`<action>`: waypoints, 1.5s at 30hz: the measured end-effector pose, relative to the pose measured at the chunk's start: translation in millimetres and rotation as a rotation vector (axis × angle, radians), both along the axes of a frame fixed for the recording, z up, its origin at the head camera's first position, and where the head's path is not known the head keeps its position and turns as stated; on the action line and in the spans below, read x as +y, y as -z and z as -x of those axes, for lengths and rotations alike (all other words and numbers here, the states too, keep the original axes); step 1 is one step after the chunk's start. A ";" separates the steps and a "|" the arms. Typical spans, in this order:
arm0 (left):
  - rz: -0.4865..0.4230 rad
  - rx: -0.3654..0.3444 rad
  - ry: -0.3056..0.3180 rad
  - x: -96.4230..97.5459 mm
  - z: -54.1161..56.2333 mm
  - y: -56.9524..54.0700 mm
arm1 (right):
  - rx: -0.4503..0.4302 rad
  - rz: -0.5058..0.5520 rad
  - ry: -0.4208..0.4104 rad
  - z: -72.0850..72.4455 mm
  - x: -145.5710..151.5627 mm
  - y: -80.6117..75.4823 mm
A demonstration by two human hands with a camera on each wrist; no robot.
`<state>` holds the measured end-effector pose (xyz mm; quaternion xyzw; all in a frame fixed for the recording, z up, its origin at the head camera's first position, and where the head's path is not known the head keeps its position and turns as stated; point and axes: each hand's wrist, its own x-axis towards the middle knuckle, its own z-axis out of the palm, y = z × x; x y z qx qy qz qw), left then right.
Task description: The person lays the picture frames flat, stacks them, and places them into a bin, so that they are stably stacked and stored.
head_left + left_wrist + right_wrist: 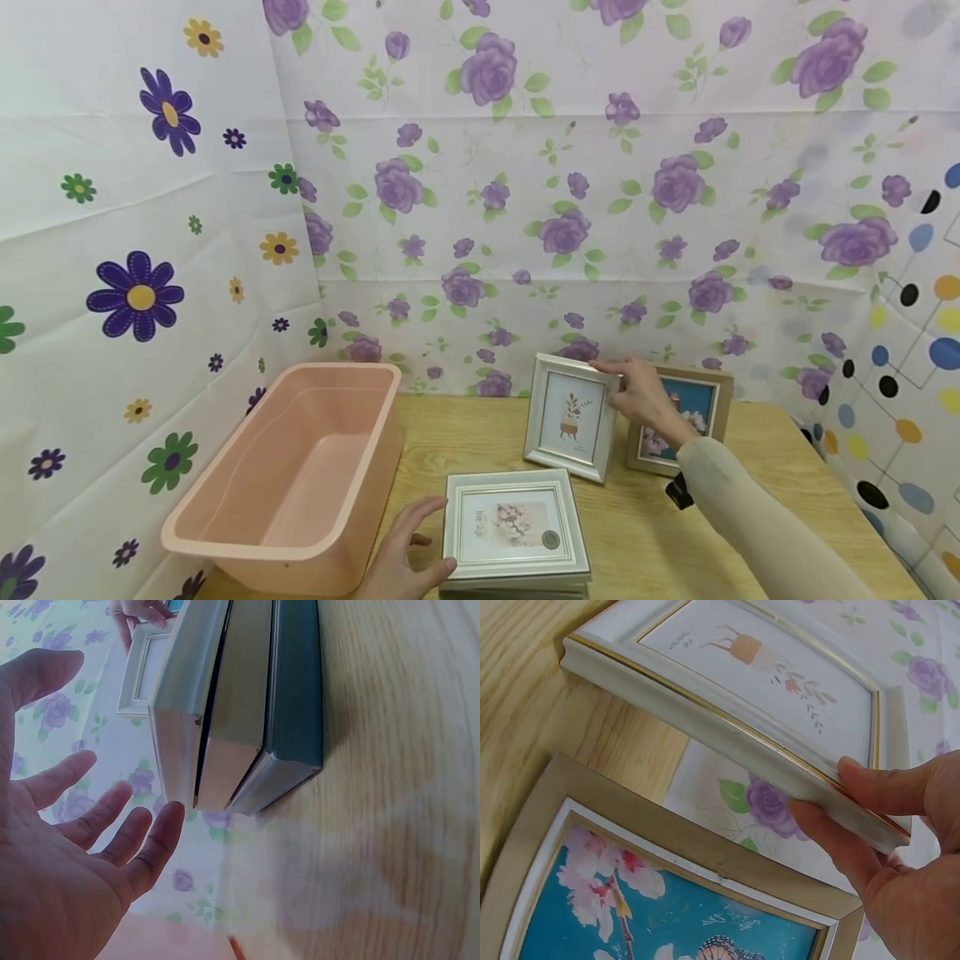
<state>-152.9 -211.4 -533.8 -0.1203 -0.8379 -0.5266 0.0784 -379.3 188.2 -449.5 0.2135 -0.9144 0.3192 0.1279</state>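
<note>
A white picture frame (572, 414) with a plant drawing stands upright at the back of the table. My right hand (643, 398) grips its upper right corner, thumb on the front, as the right wrist view shows. Just right of it stands a tan picture frame (630, 817) with a blossom and butterfly picture, partly behind my right arm in the head view. A stack of picture frames (517, 525) lies near the front, the top one white with a flower print. At its left side my left hand (82, 847) is spread with relaxed fingers, holding nothing.
A deep pink plastic tub (352, 500) stands on the left of the wooden table (450, 433). Flowered cloth (480, 208) hangs behind and on the left, dotted cloth (900, 400) on the right. A small black object (680, 492) shows beneath my right wrist.
</note>
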 end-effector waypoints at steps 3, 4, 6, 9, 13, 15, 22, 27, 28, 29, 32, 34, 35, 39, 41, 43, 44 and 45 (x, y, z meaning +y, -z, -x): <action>-0.004 0.028 0.002 1.3 0.6 0.1 | -0.021 0.029 0.039 -5.6 2.0 1.6; -0.004 0.049 0.003 1.8 0.9 0.6 | -0.026 0.043 0.054 -7.6 3.0 2.0; -0.002 0.090 0.005 2.3 2.0 1.9 | -0.030 0.072 0.081 -12.3 4.7 1.8; 0.010 0.154 0.005 2.4 4.3 4.4 | -0.035 0.115 0.113 -19.5 7.1 0.7; 0.029 0.196 0.007 2.6 6.5 4.8 | -0.024 0.176 0.160 -30.4 9.0 -2.7; 0.030 0.181 -0.002 3.7 6.5 2.8 | -0.008 0.205 0.186 -36.5 9.5 -5.7; 0.040 0.069 -0.118 11.5 2.9 -9.4 | -0.059 0.334 0.278 -61.3 11.5 -18.8; 0.017 0.088 -0.149 14.6 2.9 -13.0 | -0.223 0.526 0.303 -81.1 10.2 -23.6; 0.011 0.086 -0.150 15.0 3.1 -13.6 | -0.256 0.583 0.295 -84.8 9.9 -23.2; 0.007 0.078 -0.147 15.4 3.4 -14.7 | -0.290 0.641 0.286 -88.4 9.4 -22.5; 0.005 0.050 -0.144 16.4 4.4 -17.6 | -0.369 0.809 0.265 -99.8 6.4 -20.0; 0.011 0.031 -0.138 17.3 5.5 -19.9 | -0.415 0.903 0.252 -107.7 4.1 -18.1; 0.013 0.024 -0.133 17.8 6.1 -20.9 | -0.434 0.940 0.251 -111.6 3.0 -17.4; -0.002 -0.011 -0.119 21.9 8.6 -24.7 | -0.482 1.050 0.242 -127.0 -1.4 -15.4; -0.038 -0.031 -0.109 25.0 10.0 -26.8 | -0.499 1.091 0.250 -134.9 -4.1 -14.2; -0.086 -0.041 -0.096 28.9 11.7 -28.6 | -0.522 1.125 0.263 -143.2 -7.0 -12.5; -0.121 -0.043 -0.087 31.0 12.8 -29.3 | -0.535 1.140 0.273 -147.4 -8.4 -11.4; -0.153 -0.044 -0.075 33.3 14.3 -29.8 | -0.547 1.152 0.279 -151.7 -9.5 -10.2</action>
